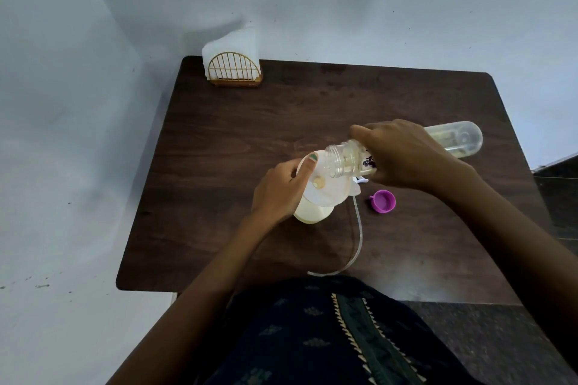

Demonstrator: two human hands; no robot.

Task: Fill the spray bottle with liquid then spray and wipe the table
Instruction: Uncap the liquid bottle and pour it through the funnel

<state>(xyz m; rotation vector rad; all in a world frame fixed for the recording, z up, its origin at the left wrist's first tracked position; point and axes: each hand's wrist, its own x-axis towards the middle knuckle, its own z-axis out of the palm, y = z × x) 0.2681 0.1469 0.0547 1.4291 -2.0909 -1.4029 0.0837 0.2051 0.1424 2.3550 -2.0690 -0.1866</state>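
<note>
A pale spray bottle [312, 212] stands near the middle of the dark wooden table [234, 134], with a white funnel [328, 191] seated in its neck. My left hand [281, 191] grips the funnel's rim and the bottle top, thumb on the rim. My right hand [403, 156] holds a clear plastic bottle [463, 137] tipped almost level, its open mouth [336, 161] over the funnel. The spray head's clear tube [356, 241] lies curved on the table by the bottle. A purple cap [384, 201] lies to the right.
A gold wire napkin holder with white napkins [233, 64] stands at the table's far left corner against the wall. My dark patterned clothing [328, 337] fills the view at the table's near edge. Walls enclose the far side and the left.
</note>
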